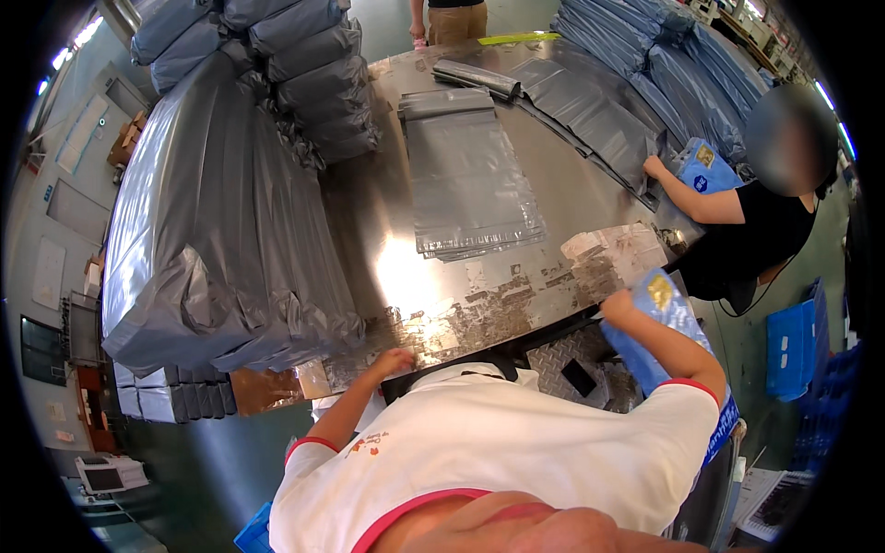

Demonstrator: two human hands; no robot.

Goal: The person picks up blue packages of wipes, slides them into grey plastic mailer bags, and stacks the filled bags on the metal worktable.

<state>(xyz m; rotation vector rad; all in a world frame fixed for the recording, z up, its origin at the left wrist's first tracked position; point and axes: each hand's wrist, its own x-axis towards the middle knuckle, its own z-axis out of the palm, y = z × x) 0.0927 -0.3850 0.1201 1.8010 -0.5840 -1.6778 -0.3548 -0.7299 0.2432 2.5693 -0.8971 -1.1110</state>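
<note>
At the near edge of the metal table [369,249], my left hand [395,361] rests with its fingers loosely stretched and nothing visible in them. My right hand [619,306] is closed at the upper edge of a blue printed plastic bag [656,293], which hangs down beside the table's right corner, partly behind my forearm. Ahead of me a flat stack of grey plastic mailing bags [470,175] lies on the tabletop. Farther right, more grey bags [590,111] are spread in an overlapping row.
Bundled grey bags [221,221] are piled high on the left. More bundles [682,74] stand at the far right. A co-worker [756,212] at the right touches the grey row, near another blue bag [708,168]. Another person [458,23] stands beyond. A blue crate [791,350] sits on the floor.
</note>
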